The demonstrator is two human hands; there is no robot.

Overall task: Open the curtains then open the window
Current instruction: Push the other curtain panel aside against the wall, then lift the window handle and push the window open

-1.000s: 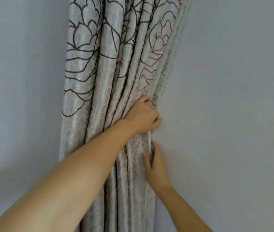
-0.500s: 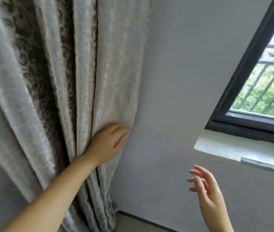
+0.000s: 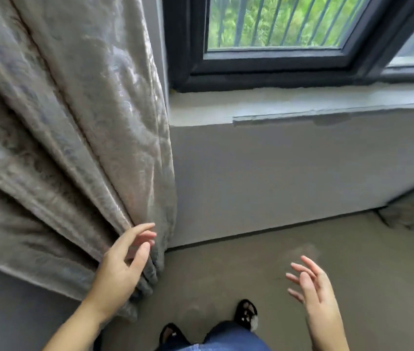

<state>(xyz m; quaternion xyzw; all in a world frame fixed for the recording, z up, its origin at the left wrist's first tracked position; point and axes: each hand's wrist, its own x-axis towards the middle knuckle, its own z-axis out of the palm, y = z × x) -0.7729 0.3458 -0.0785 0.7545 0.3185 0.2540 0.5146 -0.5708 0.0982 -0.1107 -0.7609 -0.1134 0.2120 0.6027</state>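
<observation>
A: The left hand is hanging low in the frame, left of centre, fingers spread wide and holding nothing. Its fingertips are lying at the gathered edge of the curtain, though I cannot tell whether they are touching the cloth.

B: And the right hand?

A: It is floating at lower right, equally wide and holding nothing, well apart from everything. The curtain is bunching across the left half of the frame, clear of the glass.

B: So the window is what matters now, I am guessing?

A: Probably. It is sitting along the upper edge, dark-framed, seemingly shut, with bars and greenery behind it and the sill just beneath.

B: What is making the step go well?

A: No handle is showing here, so looking up to find one is coming first. Then the right hand, being nearer, is reaching for it while the left is steadying the curtain against swinging back.
</observation>
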